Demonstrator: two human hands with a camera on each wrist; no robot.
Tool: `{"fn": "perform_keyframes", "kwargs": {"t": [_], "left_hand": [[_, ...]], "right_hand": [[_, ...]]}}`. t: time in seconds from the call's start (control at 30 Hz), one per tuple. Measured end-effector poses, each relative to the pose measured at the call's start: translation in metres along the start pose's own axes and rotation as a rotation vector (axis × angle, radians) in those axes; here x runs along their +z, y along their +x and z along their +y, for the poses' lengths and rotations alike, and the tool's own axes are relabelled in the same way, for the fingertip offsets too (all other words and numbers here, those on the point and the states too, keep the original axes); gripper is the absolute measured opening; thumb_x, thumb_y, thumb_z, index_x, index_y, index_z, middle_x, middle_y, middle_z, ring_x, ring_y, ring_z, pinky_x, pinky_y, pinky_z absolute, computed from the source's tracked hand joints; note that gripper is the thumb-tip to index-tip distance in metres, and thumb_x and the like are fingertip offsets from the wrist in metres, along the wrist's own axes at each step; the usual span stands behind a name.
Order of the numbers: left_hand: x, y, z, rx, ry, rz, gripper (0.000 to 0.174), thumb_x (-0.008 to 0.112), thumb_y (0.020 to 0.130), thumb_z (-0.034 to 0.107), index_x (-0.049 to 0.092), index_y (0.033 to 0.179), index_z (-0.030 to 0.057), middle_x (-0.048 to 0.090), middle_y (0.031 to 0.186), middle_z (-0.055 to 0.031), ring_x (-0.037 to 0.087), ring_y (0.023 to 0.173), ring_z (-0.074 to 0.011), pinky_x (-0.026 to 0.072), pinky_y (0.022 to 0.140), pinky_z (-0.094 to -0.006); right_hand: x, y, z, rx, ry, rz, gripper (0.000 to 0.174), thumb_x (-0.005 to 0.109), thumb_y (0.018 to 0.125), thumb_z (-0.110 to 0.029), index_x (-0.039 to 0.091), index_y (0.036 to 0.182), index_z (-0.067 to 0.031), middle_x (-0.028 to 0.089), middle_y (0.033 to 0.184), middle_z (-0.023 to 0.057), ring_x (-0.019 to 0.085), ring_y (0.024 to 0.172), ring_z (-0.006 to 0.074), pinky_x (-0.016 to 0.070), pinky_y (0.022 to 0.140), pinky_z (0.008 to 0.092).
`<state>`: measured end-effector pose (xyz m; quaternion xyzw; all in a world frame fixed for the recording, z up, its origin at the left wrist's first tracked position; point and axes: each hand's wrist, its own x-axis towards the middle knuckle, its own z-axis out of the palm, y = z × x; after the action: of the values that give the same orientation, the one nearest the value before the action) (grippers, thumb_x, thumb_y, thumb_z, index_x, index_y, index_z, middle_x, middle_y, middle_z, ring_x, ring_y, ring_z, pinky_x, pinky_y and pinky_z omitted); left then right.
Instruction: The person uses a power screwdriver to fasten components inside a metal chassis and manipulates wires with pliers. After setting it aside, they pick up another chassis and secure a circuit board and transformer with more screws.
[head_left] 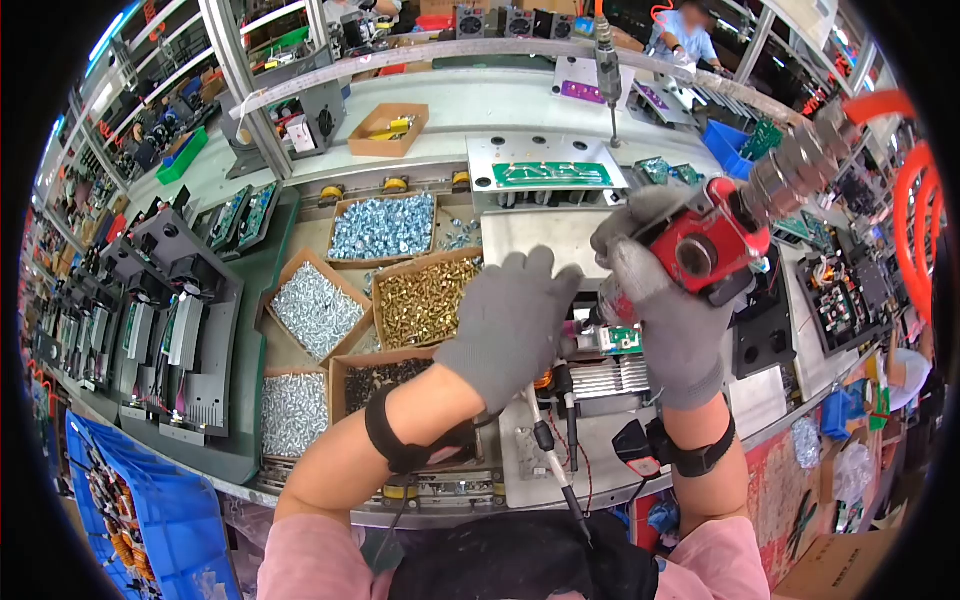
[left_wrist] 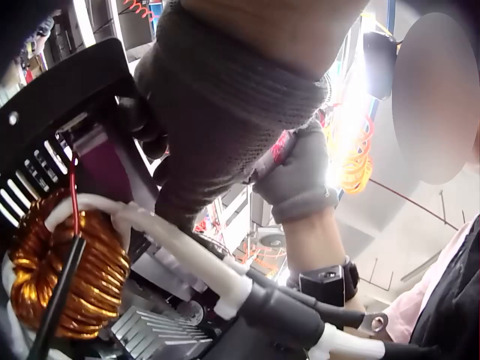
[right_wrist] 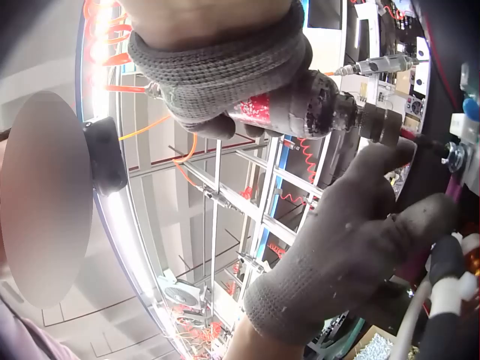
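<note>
My gloved right hand [head_left: 680, 320] grips a red air screwdriver [head_left: 705, 245]. Its bit meets a screw [right_wrist: 454, 157] on the unit's side in the right wrist view. My gloved left hand [head_left: 515, 325] lies over the unit's left side, fingers extended, with a fingertip close by the screwdriver's front end. Below the hands is the electronics unit, with a finned heat sink [head_left: 610, 382], a small green circuit board [head_left: 625, 341] and a slotted black panel [left_wrist: 67, 105]. A copper-wound coil [left_wrist: 71, 274] and thick white leads [left_wrist: 187, 259] sit near my left wrist.
Cartons of blue-silver screws [head_left: 385, 228], brass screws [head_left: 425, 298] and silver screws [head_left: 318, 310] stand left of my left hand. Farther left are several part-built units [head_left: 180, 330]. A hanging screwdriver [head_left: 608, 70] and a plate with a green board [head_left: 550, 174] are ahead. A red coiled hose [head_left: 915, 220] hangs at right.
</note>
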<state>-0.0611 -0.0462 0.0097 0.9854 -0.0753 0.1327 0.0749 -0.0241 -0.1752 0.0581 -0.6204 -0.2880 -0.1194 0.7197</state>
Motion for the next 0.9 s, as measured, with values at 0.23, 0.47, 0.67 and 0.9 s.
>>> {"fn": "perform_keyframes", "kwargs": {"t": [0.23, 0.47, 0.67, 0.9], "left_hand": [[0.005, 0.007, 0.016, 0.018, -0.036, -0.115, 0.025, 0.069, 0.075, 0.026, 0.065, 0.099, 0.0193, 0.056, 0.099, -0.0044, 0.059, 0.094, -0.0219, 0.0498, 0.068, -0.0394], [0.001, 0.010, 0.020, 0.079, 0.042, -0.148, 0.032, 0.073, 0.071, 0.033, 0.066, 0.097, 0.0157, 0.055, 0.094, -0.0043, 0.058, 0.090, -0.0219, 0.0496, 0.069, -0.0390], [0.002, 0.020, 0.003, 0.066, -0.239, -0.086, 0.022, 0.066, 0.079, 0.028, 0.065, 0.094, 0.0121, 0.056, 0.093, -0.0064, 0.060, 0.081, -0.0186, 0.0500, 0.065, -0.0349], [-0.014, 0.017, -0.030, -0.129, -0.939, -0.333, 0.028, 0.054, 0.089, 0.026, 0.059, 0.099, 0.0003, 0.061, 0.083, -0.0119, 0.062, 0.073, -0.0229, 0.0508, 0.064, -0.0334]], "right_hand": [[-0.037, -0.021, -0.029, -0.147, 0.177, 0.020, 0.039, 0.066, 0.075, 0.002, 0.051, 0.111, -0.0003, 0.065, 0.090, 0.0144, 0.063, 0.080, 0.0191, 0.0519, 0.059, 0.0272], [-0.168, -0.059, -0.086, -0.312, -0.065, 0.192, 0.041, 0.059, 0.086, -0.025, 0.048, 0.118, -0.0025, 0.043, 0.088, 0.0048, 0.042, 0.086, 0.0221, 0.0376, 0.079, 0.0370], [-0.281, -0.132, -0.053, 0.129, -0.775, 0.669, 0.039, 0.069, 0.081, -0.010, 0.054, 0.116, -0.0020, 0.056, 0.094, 0.0040, 0.054, 0.082, 0.0106, 0.0457, 0.073, 0.0255], [-0.398, -0.259, -0.004, 0.863, -1.490, 0.425, 0.063, 0.075, 0.075, -0.016, 0.048, 0.129, 0.0012, 0.058, 0.117, 0.0129, 0.054, 0.108, 0.0232, 0.0412, 0.094, 0.0340]]}}
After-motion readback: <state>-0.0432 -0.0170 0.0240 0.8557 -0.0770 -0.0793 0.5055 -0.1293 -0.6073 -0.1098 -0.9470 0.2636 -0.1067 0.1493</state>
